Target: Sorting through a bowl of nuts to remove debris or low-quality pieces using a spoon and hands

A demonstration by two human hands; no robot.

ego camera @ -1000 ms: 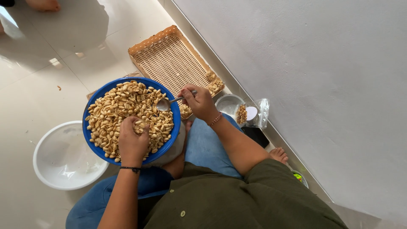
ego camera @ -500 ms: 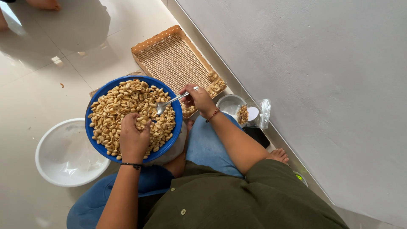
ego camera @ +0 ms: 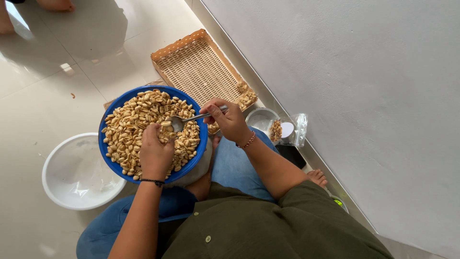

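Note:
A blue bowl [ego camera: 111, 113] heaped with peeled peanuts [ego camera: 136, 117] rests on my lap. My left hand [ego camera: 155, 152] lies on the nuts near the bowl's near side, fingers curled into them. My right hand [ego camera: 230, 120] grips the handle of a metal spoon [ego camera: 191, 119]; the spoon's bowl touches the peanuts at the right side of the heap.
A woven rectangular tray [ego camera: 196, 67] with a few peanuts in one corner lies along the wall. An empty white basin [ego camera: 79, 172] sits on the tile floor at left. A small white bowl [ego camera: 261, 117] and a clear bag of nuts [ego camera: 287, 130] stand by the wall. Another person's feet [ego camera: 52, 5] show at top left.
The spoon has moved left, deeper onto the peanut heap. My left hand stays on the nuts.

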